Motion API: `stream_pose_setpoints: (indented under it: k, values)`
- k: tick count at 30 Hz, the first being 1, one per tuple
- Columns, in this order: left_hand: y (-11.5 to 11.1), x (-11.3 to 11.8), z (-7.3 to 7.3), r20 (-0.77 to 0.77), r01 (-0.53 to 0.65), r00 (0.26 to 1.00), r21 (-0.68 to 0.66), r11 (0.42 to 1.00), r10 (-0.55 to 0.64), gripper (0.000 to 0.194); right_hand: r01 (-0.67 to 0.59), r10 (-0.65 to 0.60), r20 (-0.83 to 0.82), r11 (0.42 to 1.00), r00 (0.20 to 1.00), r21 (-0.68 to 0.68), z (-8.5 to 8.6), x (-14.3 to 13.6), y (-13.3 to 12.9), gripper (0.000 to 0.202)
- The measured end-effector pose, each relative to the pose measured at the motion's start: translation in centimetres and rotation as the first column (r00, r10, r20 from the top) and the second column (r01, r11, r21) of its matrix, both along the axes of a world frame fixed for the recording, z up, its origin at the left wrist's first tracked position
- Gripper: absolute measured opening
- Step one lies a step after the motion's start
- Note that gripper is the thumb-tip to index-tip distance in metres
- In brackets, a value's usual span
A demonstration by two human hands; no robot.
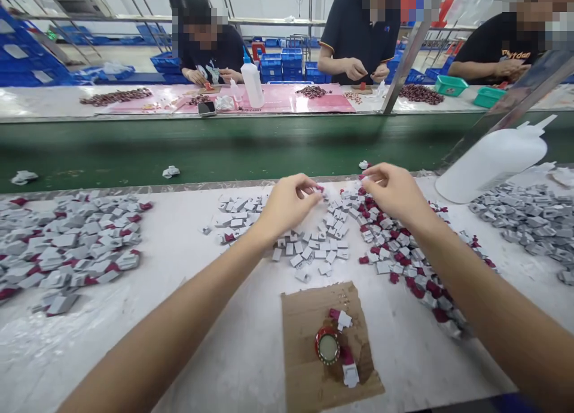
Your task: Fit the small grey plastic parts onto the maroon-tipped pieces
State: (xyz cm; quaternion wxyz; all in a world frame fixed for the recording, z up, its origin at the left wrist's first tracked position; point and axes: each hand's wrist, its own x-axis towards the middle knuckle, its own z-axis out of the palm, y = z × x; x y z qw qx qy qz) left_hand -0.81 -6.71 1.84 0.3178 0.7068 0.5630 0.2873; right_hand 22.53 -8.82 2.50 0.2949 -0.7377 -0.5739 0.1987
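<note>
Table (pixel 165 299) carries loose small parts, with both hands working near its far edge, right of center. Left hand (pixel 291 202) narrow, thumb and fingers pinching a maroon piece (pixel 319 189) above the white parts (pixel 314 245). Right hand (pixel 390 192) also narrow, fingertips closed on a maroon bit (pixel 362 177) at the far end of the mixed pile (pixel 403 257); fingers hide most of it. Mixed pile, maroon and white, runs from there toward the near right, partly behind the right forearm. Cardboard (pixel 305 341) lies at the near edge, right of center, bearing a bottle cap (pixel 327 346) with liquid in or around it, plus two maroon-and-white parts (pixel 350 374) beside the cap. Big pile (pixel 67 239) of grey and maroon parts on the left side, grey pile (pixel 529 222) at the far right, white bottle (pixel 488 162) next to that. Past the far edge: green strip (pixel 269 150), then three people at another table (pixel 45 102).
</note>
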Motion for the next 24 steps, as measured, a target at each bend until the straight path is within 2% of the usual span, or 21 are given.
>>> stream_pose_setpoints:
  k: [3,5,7,10,13,15,17,19,22,24]
  values:
    - [5.5,1.8,-0.8,-0.073,-0.155,0.985,-0.013,0.988,0.154,0.010,0.117,-0.111,0.102,0.992,0.989,-0.050,-0.5,0.9,6.7,0.029]
    - [8.4,2.8,-1.4,-0.118,-0.221,0.970,-0.045,0.974,0.214,0.014,0.148,-0.137,0.146,0.986,0.980,-0.072,-1.2,0.7,9.7,0.036]
    - [10.4,3.4,-2.0,-0.152,-0.269,0.955,-0.078,0.960,0.255,0.028,0.141,-0.127,0.166,0.987,0.978,-0.072,-2.1,0.1,11.6,0.039]
    - [11.3,3.5,-2.6,-0.166,-0.305,0.944,-0.111,0.946,0.285,0.037,0.063,-0.056,0.146,0.997,0.988,-0.043,-3.2,-0.8,12.7,0.039]
    - [10.1,2.8,-2.4,-0.116,-0.302,0.949,-0.081,0.950,0.292,0.034,-0.067,0.064,0.077,0.997,0.995,0.031,-3.2,-1.4,12.1,0.037]
    - [8.5,2.2,-1.8,-0.037,-0.249,0.968,-0.051,0.967,0.248,0.036,-0.161,0.160,0.017,0.981,0.987,0.105,-2.6,-1.7,10.6,0.029]
    - [6.3,1.7,-0.9,0.067,-0.128,0.989,-0.051,0.991,0.131,0.035,-0.248,0.261,-0.047,0.950,0.964,0.190,-1.8,-2.1,8.1,0.019]
    - [3.9,1.1,-0.2,0.172,0.025,0.985,-0.062,0.998,-0.014,0.032,-0.315,0.354,-0.108,0.910,0.929,0.269,-0.9,-2.6,4.8,0.023]
    - [-0.3,0.3,0.2,0.395,0.206,0.902,-0.042,0.978,-0.173,0.025,-0.378,0.456,-0.179,0.859,0.872,0.345,0.0,-3.4,-0.7,0.024]
    - [-3.4,-0.3,0.0,0.546,0.268,0.815,-0.055,0.962,-0.196,0.019,-0.400,0.492,-0.243,0.849,0.836,0.345,0.1,-3.6,-4.5,0.016]
